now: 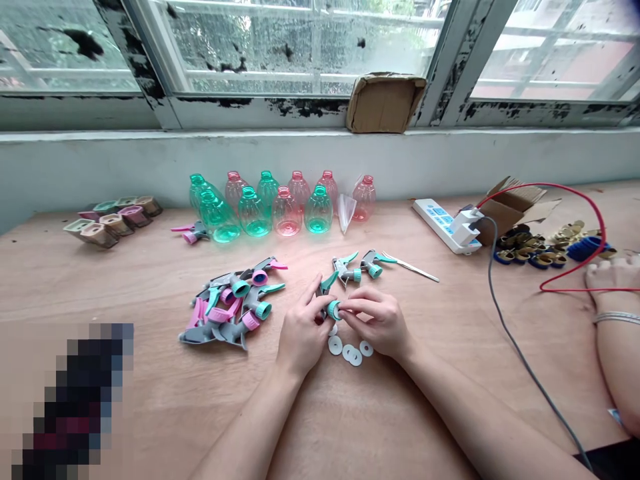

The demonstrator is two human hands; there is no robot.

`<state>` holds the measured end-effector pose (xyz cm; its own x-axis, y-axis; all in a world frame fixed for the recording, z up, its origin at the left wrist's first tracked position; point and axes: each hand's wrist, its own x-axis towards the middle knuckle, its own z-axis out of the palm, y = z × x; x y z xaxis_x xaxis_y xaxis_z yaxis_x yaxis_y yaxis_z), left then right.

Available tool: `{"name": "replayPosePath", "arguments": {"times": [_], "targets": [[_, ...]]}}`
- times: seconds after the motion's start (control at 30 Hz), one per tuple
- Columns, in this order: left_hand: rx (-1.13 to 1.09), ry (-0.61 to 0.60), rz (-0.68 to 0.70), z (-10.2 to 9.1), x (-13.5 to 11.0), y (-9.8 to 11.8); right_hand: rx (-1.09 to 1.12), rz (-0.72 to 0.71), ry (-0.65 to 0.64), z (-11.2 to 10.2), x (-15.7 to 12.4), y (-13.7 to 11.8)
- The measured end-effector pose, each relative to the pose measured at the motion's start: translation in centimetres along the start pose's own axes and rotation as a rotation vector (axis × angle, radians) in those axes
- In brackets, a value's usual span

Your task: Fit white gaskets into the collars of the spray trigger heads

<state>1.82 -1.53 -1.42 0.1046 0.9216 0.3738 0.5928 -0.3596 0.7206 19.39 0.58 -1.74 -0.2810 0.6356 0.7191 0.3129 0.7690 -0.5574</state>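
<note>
My left hand is closed around a grey spray trigger head with a teal nozzle and cap, held just above the wooden table. My right hand pinches at the teal cap end of that same sprayer, fingers pressed together. A few white ring washers lie on the table right below both hands. A pile of grey, teal and pink trigger heads lies to the left. Two more teal trigger heads lie just beyond my hands.
Teal and pink plastic bottles stand in rows near the wall. Small square cups sit far left. A white power strip, cables, a cardboard box and small rings lie right. Another person's hand and forearm rest at the right edge.
</note>
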Motion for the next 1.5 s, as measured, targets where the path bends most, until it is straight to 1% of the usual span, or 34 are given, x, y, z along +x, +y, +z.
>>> {"name": "replayPosePath", "arguments": {"times": [0.27,0.47,0.8,1.03,1.27,1.5], "targets": [[0.030,0.043,0.013,-0.06,-0.05,-0.10,-0.022,-0.035,-0.017,-0.09,0.10,-0.25],[0.003,0.027,0.010,0.11,-0.13,-0.32,-0.034,-0.041,0.002,0.07,0.06,-0.27],[0.116,0.067,0.068,0.04,-0.17,0.10,-0.093,-0.031,0.035,0.22,0.05,-0.85],[0.130,0.094,0.079,-0.12,-0.14,0.20,-0.044,0.063,0.032,0.46,-0.07,-0.78],[0.133,0.081,0.077,-0.17,-0.10,0.38,-0.021,0.029,0.003,0.22,-0.16,-0.17],[0.194,0.090,0.083,-0.06,-0.23,0.31,-0.059,-0.025,0.005,0.41,0.00,-0.38]]}}
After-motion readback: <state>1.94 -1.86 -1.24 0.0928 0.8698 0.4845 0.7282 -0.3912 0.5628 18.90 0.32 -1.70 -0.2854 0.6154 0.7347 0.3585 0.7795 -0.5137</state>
